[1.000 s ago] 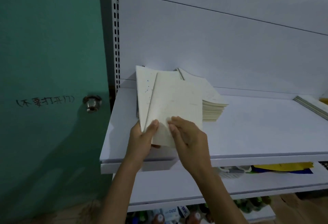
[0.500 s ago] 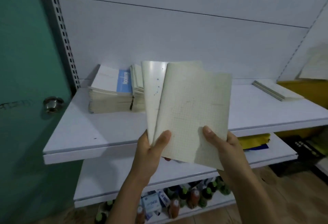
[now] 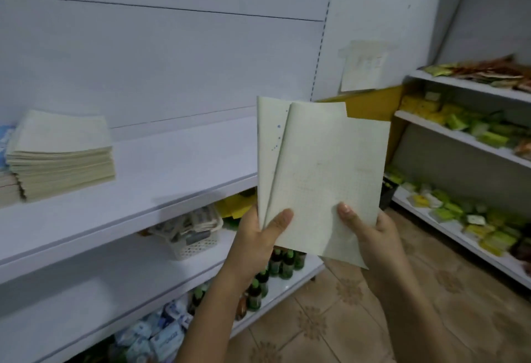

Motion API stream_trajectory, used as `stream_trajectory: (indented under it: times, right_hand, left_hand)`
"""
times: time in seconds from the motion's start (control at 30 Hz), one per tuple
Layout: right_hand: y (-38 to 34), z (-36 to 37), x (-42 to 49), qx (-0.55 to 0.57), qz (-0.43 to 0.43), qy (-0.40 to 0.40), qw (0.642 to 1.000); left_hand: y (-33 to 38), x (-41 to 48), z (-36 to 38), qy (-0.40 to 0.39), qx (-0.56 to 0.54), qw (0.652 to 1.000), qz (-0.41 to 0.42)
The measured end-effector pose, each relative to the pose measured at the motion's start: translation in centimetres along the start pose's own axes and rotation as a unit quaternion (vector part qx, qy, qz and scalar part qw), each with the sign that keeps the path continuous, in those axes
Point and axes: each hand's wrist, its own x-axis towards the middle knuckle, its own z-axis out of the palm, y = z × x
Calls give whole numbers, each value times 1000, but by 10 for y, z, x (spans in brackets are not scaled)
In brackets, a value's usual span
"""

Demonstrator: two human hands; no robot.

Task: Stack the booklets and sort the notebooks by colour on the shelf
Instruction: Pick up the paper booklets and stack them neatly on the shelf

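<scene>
A stack of booklets [image 3: 60,155] lay at the left of the shelf [image 3: 178,167], and another pile [image 3: 8,190] beside it was cut off by the frame. Off the shelf's right end, the left hand [image 3: 258,237] and right hand [image 3: 376,236] each pinched the fanned booklets [image 3: 324,173] at their lower edge, thumbs in front and fingers hidden behind the paper. The packets [image 3: 459,127] at far right were blurred.

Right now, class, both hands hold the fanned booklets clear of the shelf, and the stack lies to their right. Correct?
No: the head view shows the stack lying left of the fanned booklets, not right. The left hand and right hand do hold them clear of the shelf.
</scene>
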Motion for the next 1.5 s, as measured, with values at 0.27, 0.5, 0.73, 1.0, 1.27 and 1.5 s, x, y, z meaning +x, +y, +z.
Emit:
stream_trajectory:
  times: [0.27,0.5,0.73,1.0,1.27,1.5]
  right_hand:
    - [20,-40,50,-16,-18,51,998]
    - [29,-59,149,-56,-23,95,994]
    - [18,-62,286,-56,-28,114,992]
    - [57,-61,375,-27,23,132,991]
    - [53,-50,480,-59,25,52,997]
    - [46,-72,566,-101,-13,-70,992]
  left_hand:
    - [-31,54,38,-20,20,999,-19]
    - [-67,157,56,-40,10,999,-34]
    - [-73,298,75,-5,-29,998,-60]
    - [-107,373,70,9,33,994,-106]
    - [-112,423,64,49,234,971,-25]
    - [-136,475,96,157,337,927,-42]
